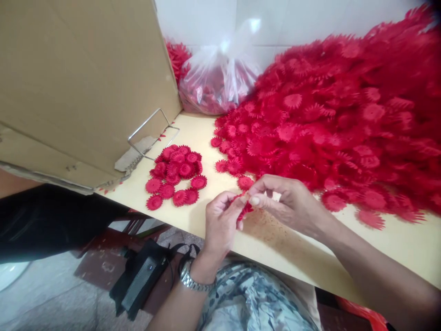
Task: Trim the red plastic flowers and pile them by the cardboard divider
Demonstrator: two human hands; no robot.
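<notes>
Close to the table's front edge, my left hand (222,218) grips a red fringed flower disc (245,212) between thumb and fingers. The fingertips of my right hand (285,200) pinch at the top of that same disc, and partly hide it. Another red disc (245,182) lies flat just beyond my fingers. To the left of my hands a small heap of red discs (174,168) rests on the table (200,138). A large mound of loose red flower discs (320,128) rises behind my right hand.
A cardboard panel (89,82) stands along the left side. Before it sits a bent metal wire frame (144,126). A knotted clear plastic bag (220,82) of red pieces leans against the wall. Below the table edge a black bag (143,276) is visible.
</notes>
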